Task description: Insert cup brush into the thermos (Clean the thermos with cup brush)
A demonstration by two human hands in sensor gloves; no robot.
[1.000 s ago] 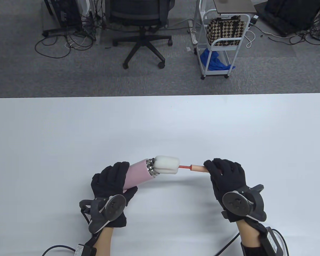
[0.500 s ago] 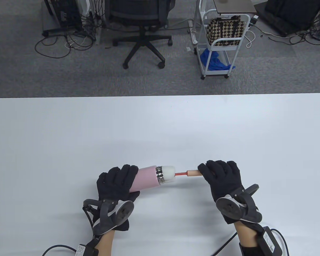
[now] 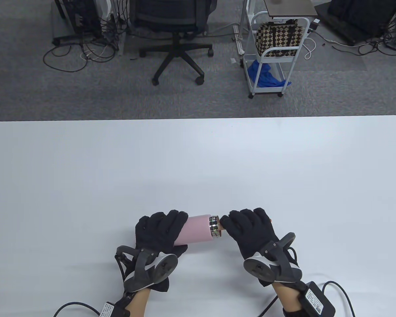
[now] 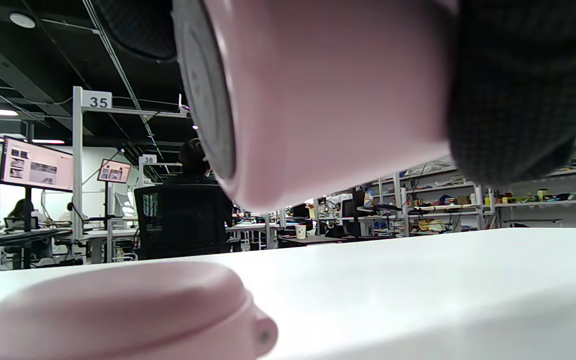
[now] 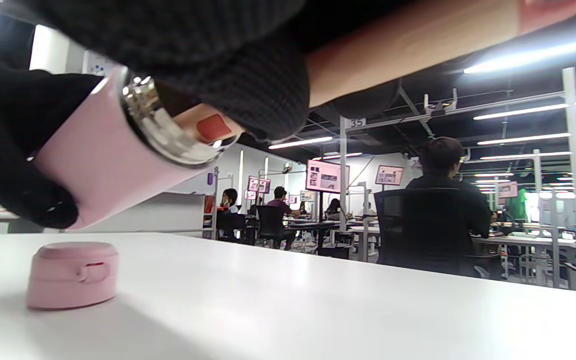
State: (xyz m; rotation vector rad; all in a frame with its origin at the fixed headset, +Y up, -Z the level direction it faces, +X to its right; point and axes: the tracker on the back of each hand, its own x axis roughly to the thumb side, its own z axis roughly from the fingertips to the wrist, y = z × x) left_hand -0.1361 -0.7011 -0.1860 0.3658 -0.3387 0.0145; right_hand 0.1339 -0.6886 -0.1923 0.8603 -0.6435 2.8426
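We hold the thermos point(image 3: 198, 229) sideways in our left hand point(image 3: 160, 228) — mouth facing the right hand point(image 3: 250, 228), which grips the cup brush point(image 5: 408, 40) handle, head sunk inside.

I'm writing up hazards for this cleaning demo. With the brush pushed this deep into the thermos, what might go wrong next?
1. The pink steel-rimmed thermos is held in the air, tilted, by the left hand alone; hard scrubbing may twist it loose.
2. The right hand sits against the rim, so the wooden brush handle could pinch fingers.
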